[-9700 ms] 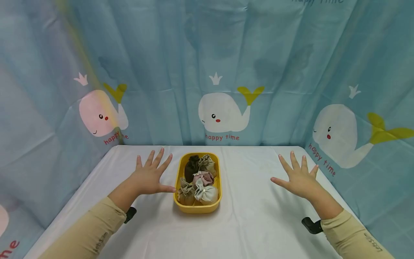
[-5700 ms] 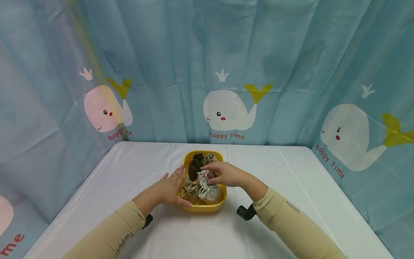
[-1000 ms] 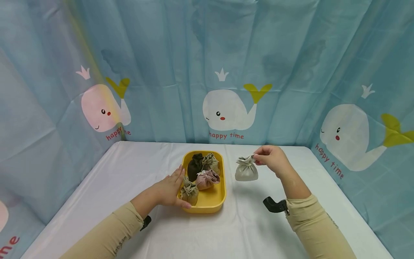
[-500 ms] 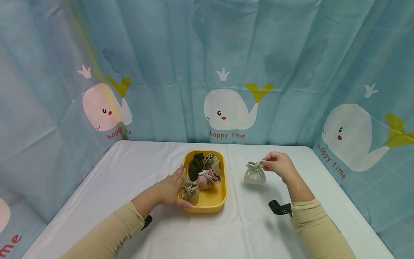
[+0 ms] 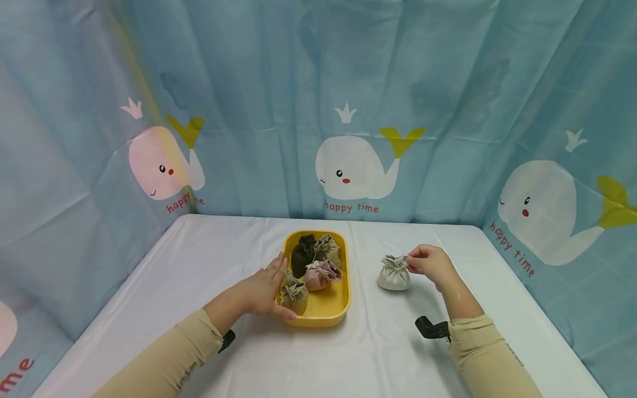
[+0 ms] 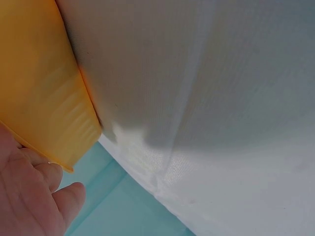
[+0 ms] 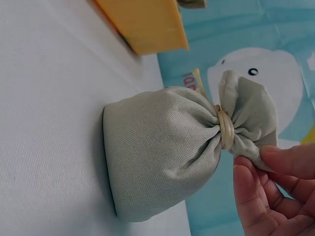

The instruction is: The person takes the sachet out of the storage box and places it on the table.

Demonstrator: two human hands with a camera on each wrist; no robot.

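Note:
My right hand (image 5: pixel 432 265) pinches the gathered neck of a pale grey-white drawstring pouch (image 5: pixel 394 275). In the right wrist view the pouch (image 7: pixel 162 152) stands upright with its flat base at the white cloth, thumb and fingertips on the frill above the tie. My left hand (image 5: pixel 261 290) rests along the left side of a yellow plastic tray (image 5: pixel 330 318), fingers straight. The left wrist view shows its fingers at the tray's rim (image 6: pixel 44 113). Inside the tray lie a dark brown pouch (image 5: pixel 302 257), a patterned beige pouch (image 5: pixel 328 250), a pink pouch (image 5: pixel 320 275) and an olive-tan pouch (image 5: pixel 293 296).
A white cloth (image 5: pixel 368 354) covers the table. Behind it and at both sides hangs a blue curtain (image 5: pixel 239 110) printed with whales. Each wrist wears a black camera mount, such as the right mount (image 5: pixel 432 328).
Earlier, my right hand reached into the tray and lifted out the pale pouch. Over the last second it has carried the pouch slightly right and down onto the cloth. The left hand stays at the tray.

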